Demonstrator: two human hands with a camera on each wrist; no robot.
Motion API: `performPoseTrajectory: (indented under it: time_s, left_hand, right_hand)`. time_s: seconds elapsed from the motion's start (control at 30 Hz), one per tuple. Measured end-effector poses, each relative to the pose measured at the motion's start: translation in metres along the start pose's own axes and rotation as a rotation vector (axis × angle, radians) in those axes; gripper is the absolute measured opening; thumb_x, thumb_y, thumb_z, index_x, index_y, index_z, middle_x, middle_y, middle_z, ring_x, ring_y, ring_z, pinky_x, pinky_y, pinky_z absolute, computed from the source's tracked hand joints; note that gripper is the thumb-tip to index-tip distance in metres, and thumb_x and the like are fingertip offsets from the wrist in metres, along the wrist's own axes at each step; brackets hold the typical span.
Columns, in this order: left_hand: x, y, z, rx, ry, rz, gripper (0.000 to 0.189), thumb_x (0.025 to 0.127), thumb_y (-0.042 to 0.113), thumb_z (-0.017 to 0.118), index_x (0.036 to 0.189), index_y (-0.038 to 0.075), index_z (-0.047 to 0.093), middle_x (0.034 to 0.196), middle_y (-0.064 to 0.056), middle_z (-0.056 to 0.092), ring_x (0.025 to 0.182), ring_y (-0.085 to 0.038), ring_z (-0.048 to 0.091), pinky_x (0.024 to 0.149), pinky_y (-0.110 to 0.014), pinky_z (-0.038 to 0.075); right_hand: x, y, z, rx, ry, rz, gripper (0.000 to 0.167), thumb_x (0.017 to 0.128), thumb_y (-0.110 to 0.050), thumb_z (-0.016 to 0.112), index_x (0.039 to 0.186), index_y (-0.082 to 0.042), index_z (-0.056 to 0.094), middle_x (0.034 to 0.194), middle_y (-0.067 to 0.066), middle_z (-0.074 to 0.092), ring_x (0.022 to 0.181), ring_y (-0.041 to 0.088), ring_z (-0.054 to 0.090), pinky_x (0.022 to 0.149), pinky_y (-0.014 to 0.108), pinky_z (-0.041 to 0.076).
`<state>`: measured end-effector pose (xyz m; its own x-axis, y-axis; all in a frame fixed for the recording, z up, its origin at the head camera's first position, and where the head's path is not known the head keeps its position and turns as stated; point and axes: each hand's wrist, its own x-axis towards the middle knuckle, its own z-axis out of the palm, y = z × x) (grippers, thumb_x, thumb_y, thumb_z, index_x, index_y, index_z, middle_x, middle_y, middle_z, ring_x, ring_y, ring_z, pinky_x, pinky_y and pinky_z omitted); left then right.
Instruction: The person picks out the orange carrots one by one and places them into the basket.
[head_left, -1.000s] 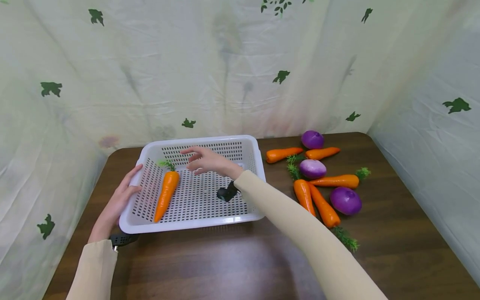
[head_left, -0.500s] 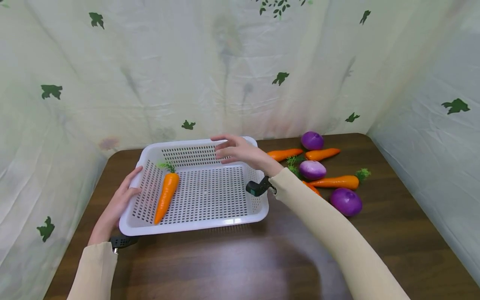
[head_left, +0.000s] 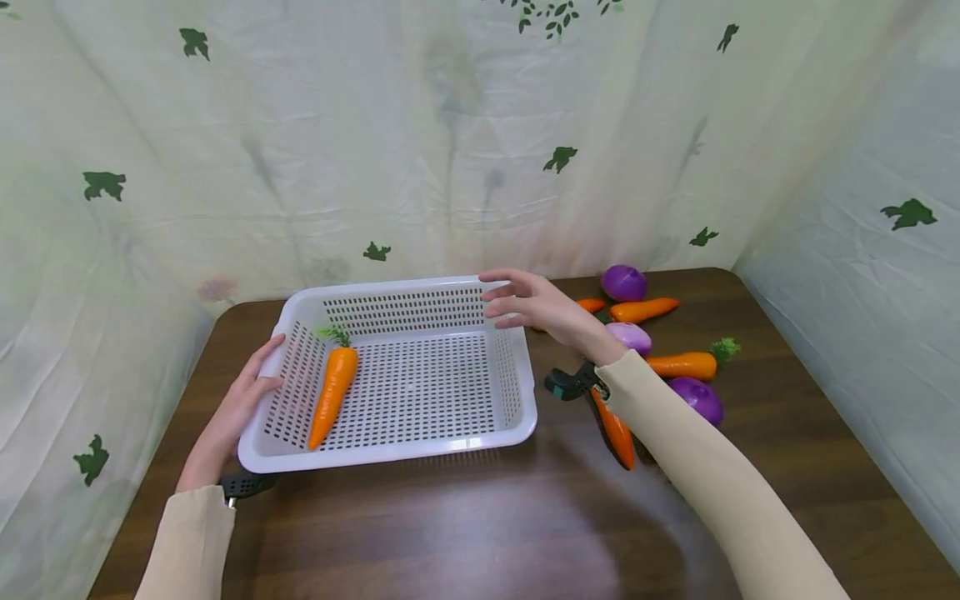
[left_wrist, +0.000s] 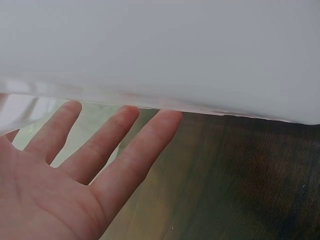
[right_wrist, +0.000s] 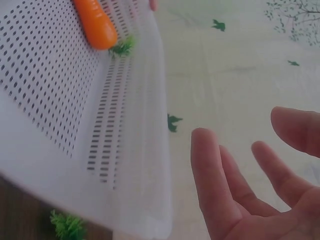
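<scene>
A white perforated plastic basket (head_left: pixel 390 455) stands on the table, with one orange carrot (head_left: pixel 333 398) lying near its left wall, green top to the back. My left hand (head_left: pixel 234 406) rests against the basket's left side. In the left wrist view, straight fingers (left_wrist: pixel 137 150) meet its outer wall from below. Over the basket's back right corner hovers my right hand (head_left: pixel 543 312), holding nothing. Its fingers (right_wrist: pixel 212 175) are spread and slightly bent in the right wrist view. My right forearm partly hides the carrots and purple onion-like vegetables behind it.
Right of the basket lie several carrots, among them one at the back (head_left: pixel 643 310) and one with its tip forward (head_left: pixel 613 429). Purple onion-like vegetables (head_left: pixel 624 283) lie among them. A patterned cloth (head_left: pixel 450 150) hangs behind the brown table (head_left: pixel 420 533).
My right hand has moved right, from over the middle of the basket to its back right corner, with nothing in it. The left hand and the carrot inside have stayed put.
</scene>
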<state>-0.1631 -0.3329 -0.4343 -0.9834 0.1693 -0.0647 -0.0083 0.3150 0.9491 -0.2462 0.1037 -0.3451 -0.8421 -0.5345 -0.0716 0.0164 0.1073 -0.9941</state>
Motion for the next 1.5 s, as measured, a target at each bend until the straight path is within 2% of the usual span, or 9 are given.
performPoseTrajectory:
  time_s: [0.2, 0.33, 0.53, 0.8, 1.13, 1.37, 1.5]
  left_hand:
    - [-0.001, 0.000, 0.001, -0.004, -0.001, -0.003, 0.062, 0.103, 0.025, 0.040, 0.153, 0.040, 0.008, 0.148, -0.024, 0.013, 0.095, -0.006, 0.058, 0.070, -0.043, 0.056]
    - [0.000, 0.000, 0.001, -0.006, -0.003, 0.000, 0.062, 0.103, 0.024, 0.040, 0.153, 0.039, 0.007, 0.148, -0.024, 0.013, 0.095, -0.007, 0.059, 0.070, -0.044, 0.056]
    - [0.000, 0.000, 0.000, -0.003, 0.000, -0.004, 0.062, 0.103, 0.025, 0.040, 0.153, 0.039, 0.008, 0.149, -0.024, 0.013, 0.095, -0.006, 0.058, 0.070, -0.042, 0.056]
    - [0.000, -0.001, 0.000, -0.004, 0.003, -0.002, 0.062, 0.103, 0.025, 0.040, 0.153, 0.040, 0.008, 0.149, -0.024, 0.013, 0.095, -0.007, 0.058, 0.070, -0.043, 0.056]
    - [0.000, 0.000, 0.000, 0.009, 0.014, -0.005, 0.061, 0.102, 0.025, 0.040, 0.152, 0.041, 0.008, 0.149, -0.023, 0.014, 0.094, -0.009, 0.059, 0.070, -0.044, 0.056]
    - [0.000, -0.001, 0.000, 0.003, 0.010, -0.005, 0.061, 0.102, 0.026, 0.040, 0.152, 0.041, 0.008, 0.148, -0.024, 0.014, 0.093, -0.008, 0.059, 0.070, -0.043, 0.056]
    - [0.001, -0.001, 0.001, 0.001, 0.010, -0.004, 0.061, 0.102, 0.026, 0.040, 0.152, 0.042, 0.009, 0.148, -0.024, 0.013, 0.093, -0.007, 0.059, 0.069, -0.043, 0.056]
  right_hand:
    - [-0.014, 0.012, -0.014, 0.034, 0.025, -0.008, 0.054, 0.092, -0.006, 0.060, 0.142, -0.003, 0.040, 0.131, 0.028, 0.046, 0.112, 0.037, 0.053, 0.094, 0.048, 0.046]
    - [-0.022, 0.019, -0.022, 0.038, 0.047, -0.005, 0.052, 0.093, -0.005, 0.058, 0.141, -0.002, 0.040, 0.129, 0.028, 0.048, 0.112, 0.038, 0.054, 0.095, 0.054, 0.043]
    - [-0.039, 0.029, -0.032, 0.036, 0.088, 0.026, 0.045, 0.094, -0.004, 0.056, 0.138, -0.004, 0.044, 0.127, 0.026, 0.051, 0.106, 0.034, 0.058, 0.093, 0.051, 0.046]
    - [-0.065, 0.043, -0.050, -0.026, 0.122, 0.086, 0.045, 0.096, -0.016, 0.057, 0.138, -0.009, 0.044, 0.126, 0.017, 0.055, 0.107, 0.030, 0.059, 0.093, 0.046, 0.047]
    - [-0.093, 0.062, -0.064, -0.049, 0.168, 0.101, 0.048, 0.098, -0.012, 0.054, 0.141, 0.000, 0.039, 0.129, 0.028, 0.049, 0.112, 0.037, 0.054, 0.094, 0.051, 0.046]
    - [-0.113, 0.075, -0.071, -0.058, 0.196, 0.072, 0.047, 0.098, -0.011, 0.053, 0.140, 0.004, 0.037, 0.125, 0.028, 0.050, 0.113, 0.042, 0.053, 0.093, 0.051, 0.046]
    - [-0.122, 0.082, -0.074, -0.070, 0.203, 0.070, 0.047, 0.098, -0.011, 0.054, 0.139, 0.006, 0.038, 0.127, 0.032, 0.048, 0.111, 0.039, 0.055, 0.093, 0.050, 0.047]
